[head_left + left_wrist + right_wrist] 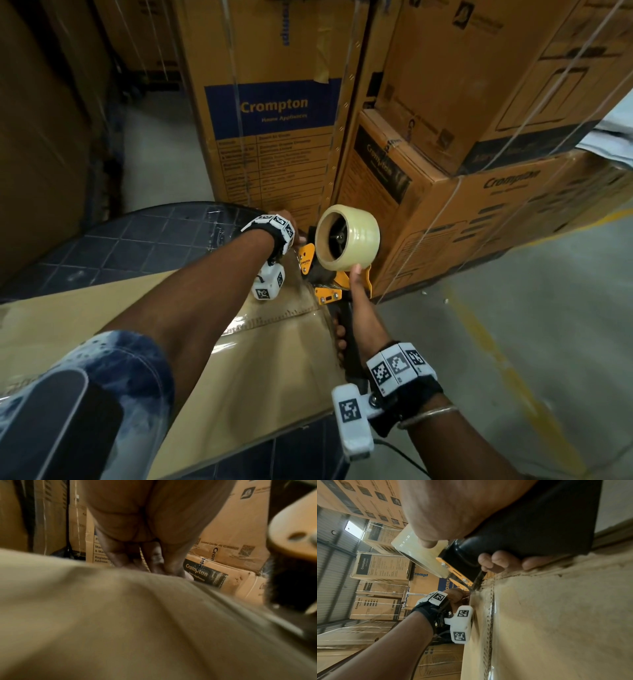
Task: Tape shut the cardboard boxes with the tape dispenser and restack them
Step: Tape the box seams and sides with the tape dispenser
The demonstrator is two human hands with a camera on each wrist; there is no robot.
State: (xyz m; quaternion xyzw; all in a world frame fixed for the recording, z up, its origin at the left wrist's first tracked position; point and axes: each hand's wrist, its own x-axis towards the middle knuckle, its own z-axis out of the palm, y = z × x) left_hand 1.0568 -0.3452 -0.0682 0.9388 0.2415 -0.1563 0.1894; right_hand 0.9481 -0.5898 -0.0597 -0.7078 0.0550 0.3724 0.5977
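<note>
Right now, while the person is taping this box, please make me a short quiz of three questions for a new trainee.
1. True or false: the right hand grips the handle of the tape dispenser.
2. Multiple choice: where does the left hand rest? A) on the tape roll B) at the far edge of the cardboard box, beside the dispenser's head C) on the floor
3. Fill in: the brand printed on the stacked boxes behind is ____.

Key: 1 true; 2 B; 3 Crompton. The right thumb also touches the tape roll.
</note>
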